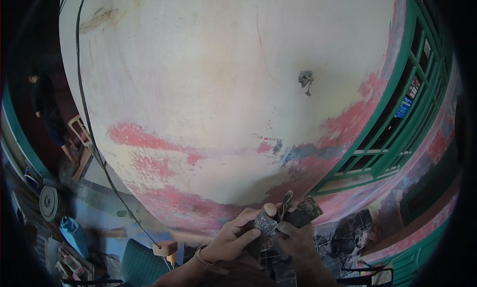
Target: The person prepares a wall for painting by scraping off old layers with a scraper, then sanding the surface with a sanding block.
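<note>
At the lower middle, in front of the wall, both my hands are closed on worn, grey-black pieces of what looks like sandpaper. My left hand, with a band at its wrist, pinches a curved grey piece of sandpaper between thumb and fingers. Close beside it, my right hand grips a darker, stained piece of sandpaper. A curled strip stands up between the hands. Whether the pieces are joined cannot be made out, as my fingers cover the middle.
The off-white wall has red and blue-grey paint patches and a grey lump. A green barred window is at right. A cable hangs at left, near a green chair, a blue bag and a person.
</note>
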The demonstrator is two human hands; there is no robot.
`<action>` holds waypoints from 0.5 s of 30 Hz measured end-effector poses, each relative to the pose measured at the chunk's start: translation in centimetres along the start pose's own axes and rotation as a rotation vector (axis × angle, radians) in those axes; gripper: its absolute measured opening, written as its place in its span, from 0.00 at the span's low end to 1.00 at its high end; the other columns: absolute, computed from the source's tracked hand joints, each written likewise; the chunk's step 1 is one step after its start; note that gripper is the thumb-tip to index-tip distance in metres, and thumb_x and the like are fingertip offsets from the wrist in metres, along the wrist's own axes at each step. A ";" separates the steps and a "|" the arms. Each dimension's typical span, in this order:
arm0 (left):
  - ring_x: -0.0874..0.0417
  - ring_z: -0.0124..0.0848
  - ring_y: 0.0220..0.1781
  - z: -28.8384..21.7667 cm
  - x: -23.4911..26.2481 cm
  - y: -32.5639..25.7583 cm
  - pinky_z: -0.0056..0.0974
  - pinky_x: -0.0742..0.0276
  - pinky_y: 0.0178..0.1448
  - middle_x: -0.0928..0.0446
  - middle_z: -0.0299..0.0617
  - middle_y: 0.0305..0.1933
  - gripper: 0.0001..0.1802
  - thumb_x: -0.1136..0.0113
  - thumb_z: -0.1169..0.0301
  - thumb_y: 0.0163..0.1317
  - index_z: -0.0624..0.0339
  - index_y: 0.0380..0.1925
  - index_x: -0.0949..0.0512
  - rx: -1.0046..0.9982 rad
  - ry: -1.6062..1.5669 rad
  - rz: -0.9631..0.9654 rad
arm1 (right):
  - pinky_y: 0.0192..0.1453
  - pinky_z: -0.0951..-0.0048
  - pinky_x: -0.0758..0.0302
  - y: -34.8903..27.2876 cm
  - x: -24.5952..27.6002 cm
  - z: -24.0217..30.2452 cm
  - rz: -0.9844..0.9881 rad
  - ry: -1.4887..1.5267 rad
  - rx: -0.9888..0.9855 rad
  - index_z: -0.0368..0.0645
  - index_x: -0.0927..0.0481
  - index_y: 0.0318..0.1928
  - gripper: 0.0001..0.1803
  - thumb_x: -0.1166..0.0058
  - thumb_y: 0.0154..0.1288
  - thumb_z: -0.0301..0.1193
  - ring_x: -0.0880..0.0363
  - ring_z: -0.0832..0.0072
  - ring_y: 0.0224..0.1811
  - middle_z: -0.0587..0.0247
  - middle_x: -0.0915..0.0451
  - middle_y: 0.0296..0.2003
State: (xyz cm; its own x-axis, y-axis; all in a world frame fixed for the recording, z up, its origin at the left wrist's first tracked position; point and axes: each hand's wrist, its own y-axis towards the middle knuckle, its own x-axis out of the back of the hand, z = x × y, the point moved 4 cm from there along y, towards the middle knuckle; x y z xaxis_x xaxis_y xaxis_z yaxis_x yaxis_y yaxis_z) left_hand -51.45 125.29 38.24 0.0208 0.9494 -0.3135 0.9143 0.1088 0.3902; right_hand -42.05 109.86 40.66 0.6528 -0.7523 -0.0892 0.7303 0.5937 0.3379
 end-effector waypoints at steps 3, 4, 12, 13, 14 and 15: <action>0.30 0.30 0.73 -0.1 0.2 -0.1 0.42 0.35 0.78 0.31 0.41 0.70 0.24 0.48 0.78 0.79 0.63 0.72 0.35 0.033 -0.168 0.011 | 0.59 0.62 0.20 0.1 1.5 -0.1 -0.143 -0.184 0.063 0.45 0.21 0.53 0.21 0.37 0.62 0.14 0.15 0.61 0.52 0.50 0.18 0.54; 0.30 0.30 0.73 -0.1 0.2 -0.1 0.42 0.35 0.78 0.30 0.41 0.70 0.24 0.48 0.78 0.79 0.63 0.72 0.36 0.045 -0.216 0.001 | 0.57 0.63 0.20 0.1 1.9 -0.5 -0.221 -0.192 -0.021 0.45 0.20 0.53 0.21 0.36 0.62 0.15 0.15 0.62 0.51 0.51 0.17 0.52; 0.29 0.31 0.74 -0.1 -0.4 0.3 0.42 0.35 0.78 0.29 0.46 0.71 0.24 0.49 0.80 0.78 0.64 0.71 0.38 0.022 -0.220 -0.030 | 0.55 0.71 0.22 -0.3 1.3 0.7 -0.265 -0.078 0.042 0.39 0.29 0.57 0.24 0.45 0.63 0.10 0.18 0.73 0.49 0.62 0.20 0.48; 0.29 0.31 0.73 0.0 -0.3 0.2 0.42 0.35 0.78 0.29 0.46 0.70 0.23 0.49 0.80 0.78 0.64 0.71 0.38 0.030 -0.257 -0.063 | 0.55 0.71 0.22 -0.4 1.3 0.7 -0.280 -0.102 0.029 0.39 0.29 0.57 0.24 0.45 0.63 0.10 0.18 0.73 0.49 0.62 0.20 0.48; 0.29 0.31 0.73 0.0 -0.3 0.3 0.42 0.35 0.78 0.28 0.46 0.70 0.23 0.49 0.80 0.78 0.64 0.70 0.37 0.015 -0.295 -0.080 | 0.55 0.69 0.22 -0.5 1.4 0.5 -0.311 0.032 0.001 0.39 0.26 0.56 0.22 0.43 0.63 0.10 0.18 0.71 0.49 0.60 0.20 0.48; 0.29 0.31 0.73 0.1 -0.4 0.3 0.42 0.35 0.78 0.28 0.46 0.70 0.23 0.49 0.80 0.78 0.64 0.70 0.37 0.039 -0.293 -0.094 | 0.55 0.68 0.22 -0.6 1.6 0.3 -0.340 0.166 -0.025 0.39 0.24 0.55 0.21 0.42 0.63 0.10 0.18 0.69 0.48 0.58 0.20 0.49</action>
State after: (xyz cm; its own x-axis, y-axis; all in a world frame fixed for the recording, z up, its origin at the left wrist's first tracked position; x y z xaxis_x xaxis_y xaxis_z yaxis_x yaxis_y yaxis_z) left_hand -51.09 124.94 38.36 0.0460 0.8099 -0.5848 0.9325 0.1752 0.3159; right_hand -41.54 108.21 40.56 0.3943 -0.8521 -0.3441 0.9144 0.3263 0.2396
